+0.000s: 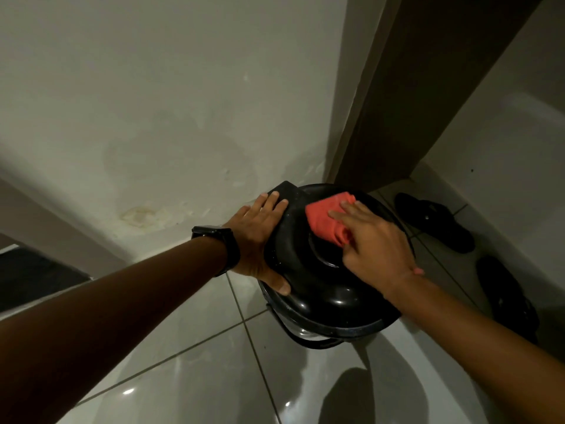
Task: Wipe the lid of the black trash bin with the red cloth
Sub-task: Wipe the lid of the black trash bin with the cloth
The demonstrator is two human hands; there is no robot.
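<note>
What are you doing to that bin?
A person is cleaning the black bin lid. The right hand presses a red cloth flat against the lid's top, by the raised middle part. The left hand, with a black watch on its wrist, rests on the lid's left edge, probably to steady it. The bin stands on a tiled floor in a corner, and black sandals lie to its right.

No writing, label, brand mark or number can be read: the black lid point(324, 289), the red cloth point(324, 221) pressed under the right hand point(376, 246) and the dark watch point(227, 246) just behind the left hand point(256, 237) and its grip all show plain surfaces.
</note>
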